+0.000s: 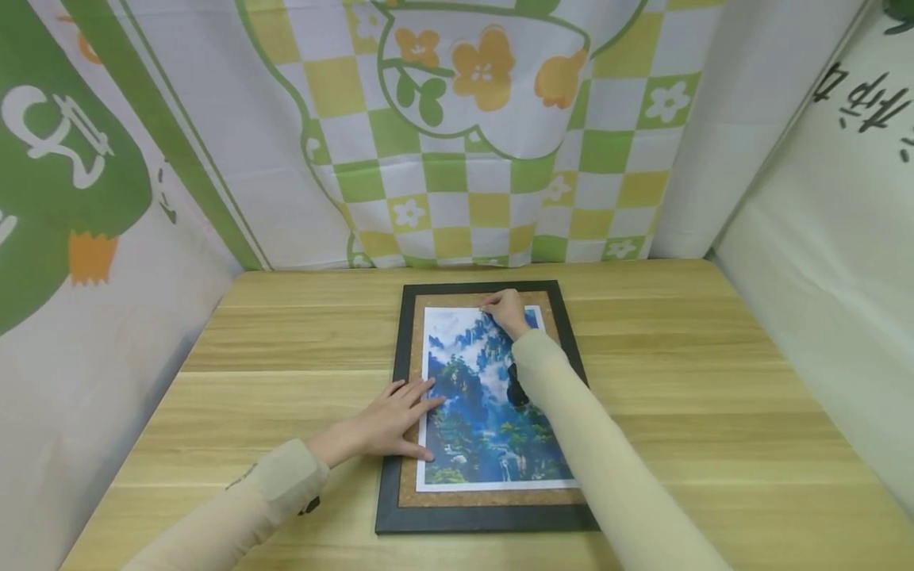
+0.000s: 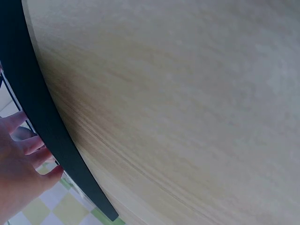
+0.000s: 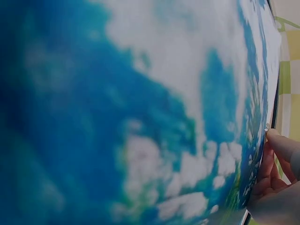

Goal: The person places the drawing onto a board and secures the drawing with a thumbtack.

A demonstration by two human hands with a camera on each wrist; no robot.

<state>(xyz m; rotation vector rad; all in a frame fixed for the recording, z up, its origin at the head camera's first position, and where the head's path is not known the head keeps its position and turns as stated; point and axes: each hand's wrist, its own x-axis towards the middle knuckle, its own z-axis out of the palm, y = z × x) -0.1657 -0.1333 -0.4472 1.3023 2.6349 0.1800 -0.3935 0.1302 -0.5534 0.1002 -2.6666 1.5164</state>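
Note:
A landscape picture (image 1: pixel 464 428) with blue mountains and a white border lies on a cork board (image 1: pixel 493 498) with a black frame (image 1: pixel 485 519). My left hand (image 1: pixel 389 419) rests with spread fingers on the picture's left edge, its thumb lower down. At the picture's top edge my right hand (image 1: pixel 508 312) pinches a small clear push pin (image 3: pixel 267 127) between thumb and forefinger, mostly hidden by the fingertips. The right forearm covers part of the picture's right side. In the left wrist view, the left hand (image 2: pixel 23 159) shows beyond the black frame (image 2: pixel 51 117).
The frame lies on a wood-grain table (image 1: pixel 700 412). Behind the table's far edge hangs a green and yellow checked curtain (image 1: pixel 464 174) with flowers. White printed cloth (image 1: pixel 64 381) closes off the left side, and pale cloth (image 1: pixel 821 238) the right.

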